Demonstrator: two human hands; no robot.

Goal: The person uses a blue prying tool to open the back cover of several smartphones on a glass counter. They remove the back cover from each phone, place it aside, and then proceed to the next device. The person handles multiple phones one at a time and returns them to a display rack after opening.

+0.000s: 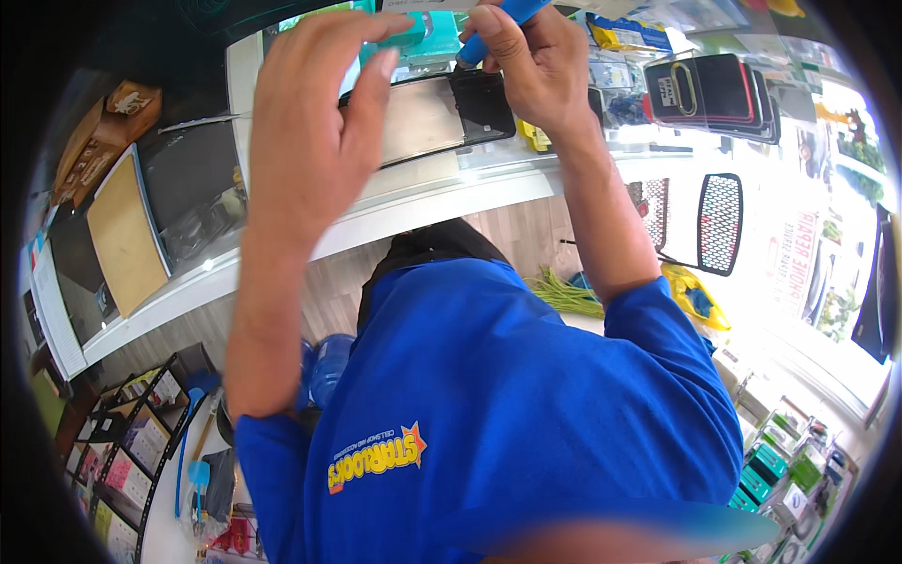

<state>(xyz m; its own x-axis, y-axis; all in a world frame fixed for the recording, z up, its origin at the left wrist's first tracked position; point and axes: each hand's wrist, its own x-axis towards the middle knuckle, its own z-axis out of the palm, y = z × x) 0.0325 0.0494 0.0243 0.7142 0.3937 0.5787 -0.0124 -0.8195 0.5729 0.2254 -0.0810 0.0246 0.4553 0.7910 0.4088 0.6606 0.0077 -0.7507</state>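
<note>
My right hand grips a blue cylindrical tool with a grey tip, thumb pressed along it. The tip points down at the black end of a flat, phone-like device, which has a silver-beige face and lies on the counter. I cannot tell whether the tip touches it. Over the device's left end hovers my left hand, its fingers stretched forward and the thumb apart, with nothing visible in it. That hand hides part of the device. Beyond it sits a teal box.
The white counter edge runs in front of me. Phone cases stand in a stack at the right. A tan board and a brown box lie left. Below are a yellow bag and a blue water bottle.
</note>
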